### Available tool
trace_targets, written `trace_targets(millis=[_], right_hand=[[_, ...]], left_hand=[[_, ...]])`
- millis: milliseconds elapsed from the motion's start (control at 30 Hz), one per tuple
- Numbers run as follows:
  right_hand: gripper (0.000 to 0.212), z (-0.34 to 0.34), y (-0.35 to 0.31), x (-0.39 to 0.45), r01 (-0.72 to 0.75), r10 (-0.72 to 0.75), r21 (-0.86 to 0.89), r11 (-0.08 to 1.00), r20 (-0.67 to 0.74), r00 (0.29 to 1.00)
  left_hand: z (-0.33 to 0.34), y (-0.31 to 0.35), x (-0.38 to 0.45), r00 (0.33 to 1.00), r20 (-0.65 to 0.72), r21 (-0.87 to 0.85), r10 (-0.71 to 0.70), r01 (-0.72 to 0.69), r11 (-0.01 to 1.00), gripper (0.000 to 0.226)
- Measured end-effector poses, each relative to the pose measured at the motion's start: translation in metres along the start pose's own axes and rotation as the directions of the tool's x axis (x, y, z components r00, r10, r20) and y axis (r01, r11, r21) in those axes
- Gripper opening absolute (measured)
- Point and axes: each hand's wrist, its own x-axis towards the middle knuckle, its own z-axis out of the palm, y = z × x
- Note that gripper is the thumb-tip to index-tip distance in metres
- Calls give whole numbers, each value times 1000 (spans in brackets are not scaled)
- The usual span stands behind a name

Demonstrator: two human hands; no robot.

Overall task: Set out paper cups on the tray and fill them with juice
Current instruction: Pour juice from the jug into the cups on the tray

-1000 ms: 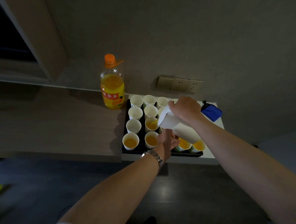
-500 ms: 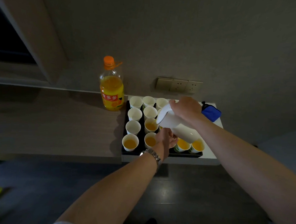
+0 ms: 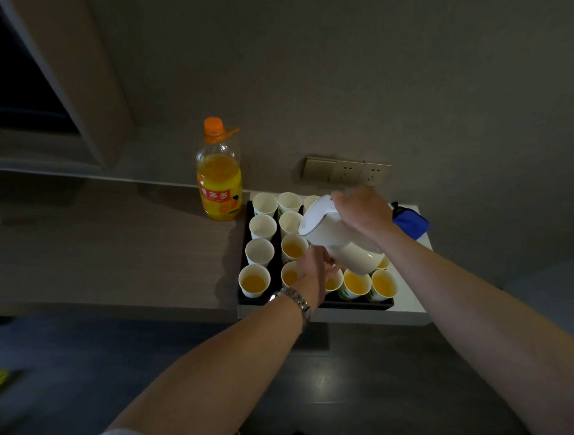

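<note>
A black tray (image 3: 242, 295) on a white counter carries several white paper cups. The near cups hold orange juice, such as one at the front left (image 3: 254, 281) and one at the front right (image 3: 383, 285); the far cups, like one in the left column (image 3: 259, 252), are empty. My right hand (image 3: 363, 211) grips a white jug (image 3: 336, 238) by its top and tilts it over the middle of the tray, spout to the left. Under the jug, my left hand (image 3: 314, 269) curls around a cup it mostly hides.
A large juice bottle (image 3: 218, 179) with an orange cap stands left of the tray. A blue pouch (image 3: 411, 219) lies at the counter's back right. Wall sockets (image 3: 347, 171) sit above the tray. A dark wooden desk (image 3: 92, 245) extends to the left.
The jug has tipped a little further and shifted slightly left over the cups. My left hand stays at the same cup.
</note>
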Motion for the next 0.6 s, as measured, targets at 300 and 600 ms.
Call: trace_targets(millis=[300, 600], right_hand=[[50, 0, -14, -5, 26, -23, 51, 998, -56, 998], [52, 10, -35, -10, 104, -103, 14, 994, -52, 993]], left_hand=[[-10, 6, 2, 995, -56, 8, 85, -85, 996, 17], [-25, 14, 6, 987, -132, -32, 93, -98, 995, 5]])
